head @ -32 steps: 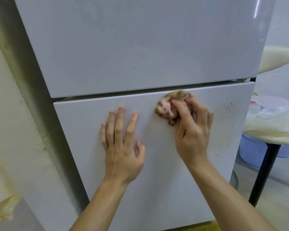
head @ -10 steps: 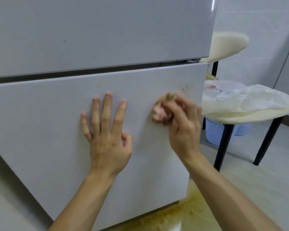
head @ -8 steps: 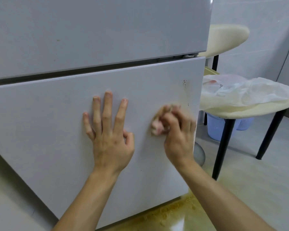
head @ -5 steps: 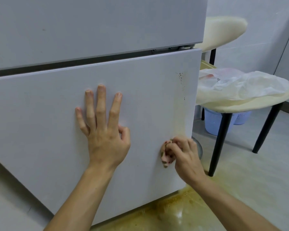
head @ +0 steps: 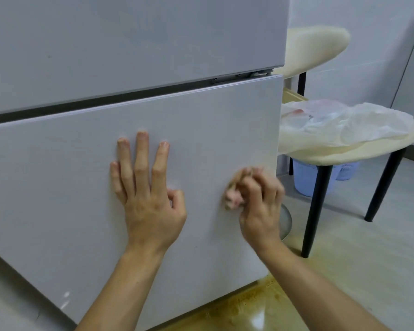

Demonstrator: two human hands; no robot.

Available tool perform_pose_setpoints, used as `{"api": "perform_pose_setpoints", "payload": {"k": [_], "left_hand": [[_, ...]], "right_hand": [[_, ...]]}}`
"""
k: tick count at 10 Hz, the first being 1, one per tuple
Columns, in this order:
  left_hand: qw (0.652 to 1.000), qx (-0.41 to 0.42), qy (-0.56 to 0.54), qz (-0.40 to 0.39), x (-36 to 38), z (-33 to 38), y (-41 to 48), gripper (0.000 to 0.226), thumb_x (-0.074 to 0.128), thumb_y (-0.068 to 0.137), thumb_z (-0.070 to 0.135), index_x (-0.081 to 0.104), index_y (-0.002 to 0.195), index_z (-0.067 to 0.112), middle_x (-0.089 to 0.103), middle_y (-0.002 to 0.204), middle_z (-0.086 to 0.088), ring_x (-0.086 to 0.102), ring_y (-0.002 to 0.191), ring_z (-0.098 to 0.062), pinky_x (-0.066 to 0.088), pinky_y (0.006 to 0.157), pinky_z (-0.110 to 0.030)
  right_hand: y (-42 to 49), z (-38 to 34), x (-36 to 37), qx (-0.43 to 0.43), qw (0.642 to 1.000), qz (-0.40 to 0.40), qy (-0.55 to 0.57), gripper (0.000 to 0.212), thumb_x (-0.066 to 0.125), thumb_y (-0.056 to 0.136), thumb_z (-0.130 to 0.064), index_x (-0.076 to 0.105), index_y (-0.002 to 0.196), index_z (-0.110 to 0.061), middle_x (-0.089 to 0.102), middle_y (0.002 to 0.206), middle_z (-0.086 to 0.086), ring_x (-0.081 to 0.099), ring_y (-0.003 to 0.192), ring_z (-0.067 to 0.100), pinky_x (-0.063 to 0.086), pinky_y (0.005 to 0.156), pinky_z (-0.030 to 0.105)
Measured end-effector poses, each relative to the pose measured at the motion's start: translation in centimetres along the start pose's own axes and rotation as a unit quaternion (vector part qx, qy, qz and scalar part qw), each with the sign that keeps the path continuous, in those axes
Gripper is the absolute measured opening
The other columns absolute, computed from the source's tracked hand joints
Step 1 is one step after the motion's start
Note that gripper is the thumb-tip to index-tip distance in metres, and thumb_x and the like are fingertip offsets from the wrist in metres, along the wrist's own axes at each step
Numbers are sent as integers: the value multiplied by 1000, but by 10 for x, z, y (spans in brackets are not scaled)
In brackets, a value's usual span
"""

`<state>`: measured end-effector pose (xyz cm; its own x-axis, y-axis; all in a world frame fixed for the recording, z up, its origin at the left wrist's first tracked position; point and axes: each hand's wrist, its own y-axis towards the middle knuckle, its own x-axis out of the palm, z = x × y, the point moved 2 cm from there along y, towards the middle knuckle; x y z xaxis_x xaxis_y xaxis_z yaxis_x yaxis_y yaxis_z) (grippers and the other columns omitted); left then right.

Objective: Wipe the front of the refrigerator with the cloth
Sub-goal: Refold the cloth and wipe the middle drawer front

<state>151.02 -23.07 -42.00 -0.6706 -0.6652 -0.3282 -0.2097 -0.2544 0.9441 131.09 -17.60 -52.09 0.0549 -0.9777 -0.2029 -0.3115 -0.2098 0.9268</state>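
Down on the smooth, glossy white refrigerator (head: 201, 56), a small crumpled pink cloth (head: 232, 199) is pressed to the flat lower door (head: 58, 199), close to that door's right edge and about halfway up. It is bunched into a soft wad, and motion blur smears its outline. The right hand (head: 261, 206) grips it, fingers curled over the wad with knuckles raised; the blur hides the thumb. The left hand (head: 151, 201) lies flat near the door's middle, fingers straight, slightly spread and pointing up, thumb bent in beside the palm. A dark horizontal gap (head: 105, 101) parts the two doors. Beside the refrigerator's right edge stands a cream padded stool with black tapered legs (head: 332, 155), carrying a wrinkled translucent plastic bag (head: 356, 120). Under it sits a pale lavender slotted basket (head: 304, 182). A yellowish stain (head: 237, 311) spreads on the shiny floor (head: 368, 259) at the refrigerator's lower right corner.
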Motion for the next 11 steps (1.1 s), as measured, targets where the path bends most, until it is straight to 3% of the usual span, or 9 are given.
{"api": "perform_pose_setpoints", "payload": {"k": [1,2,3,4,6,7,8,9,11], "left_hand": [[1000,1,3,-2,1,1,0,87,61,72,-3,43,156,8,24,170,-19,12,159,-45,6,130,-58],[1000,-3,5,0,2,2,1,86,59,72,-2,44,156,7,25,170,-19,13,159,-46,8,129,-59],[1000,-3,7,3,1,2,1,84,57,72,-2,45,155,7,25,169,-19,14,159,-46,9,129,-59],[1000,4,7,-6,0,-1,0,85,59,73,0,44,156,8,25,170,-17,14,159,-44,8,129,-58],[1000,21,8,-19,-2,-6,0,87,62,75,3,41,158,11,23,171,-15,12,160,-42,6,130,-54],[1000,14,7,-9,-2,-5,-1,87,61,74,2,42,158,11,23,171,-15,13,160,-42,7,130,-55],[1000,15,5,-9,-1,-4,0,86,60,74,2,41,158,11,22,171,-15,13,159,-43,7,130,-56],[1000,11,4,-10,-1,-5,-1,86,60,74,2,41,158,11,22,171,-15,13,159,-43,7,130,-56],[999,42,7,-17,-8,-18,0,86,67,76,6,42,158,13,25,171,-15,12,161,-36,4,129,-55]], "right_hand": [[-31,24,-5,-38,995,-85,-33,48,51,86,3,52,129,-20,42,140,7,40,127,32,51,95,61],[-1,17,-13,-26,997,-78,4,45,53,85,2,56,125,-18,44,139,5,40,124,31,49,100,52],[66,-5,-22,43,997,29,61,41,46,87,1,67,121,-10,47,137,6,43,122,31,34,109,27],[127,-20,-33,92,984,94,120,52,41,82,8,69,123,-9,53,137,10,45,124,30,34,108,21],[73,-1,-12,148,981,88,86,53,45,86,8,59,135,-6,46,139,20,43,126,31,37,110,35],[-16,25,-9,235,968,-44,73,44,51,95,-5,50,139,-10,40,139,15,40,121,21,46,100,49],[-50,45,-18,227,962,-135,71,36,39,95,-20,49,130,-16,39,131,0,47,114,21,54,91,58],[-12,32,-16,238,962,-87,99,34,38,89,-16,52,119,-16,39,124,0,48,107,22,56,82,55],[98,-39,-15,128,981,84,121,49,53,95,-2,59,143,-11,47,134,19,44,124,28,38,112,34]]}}
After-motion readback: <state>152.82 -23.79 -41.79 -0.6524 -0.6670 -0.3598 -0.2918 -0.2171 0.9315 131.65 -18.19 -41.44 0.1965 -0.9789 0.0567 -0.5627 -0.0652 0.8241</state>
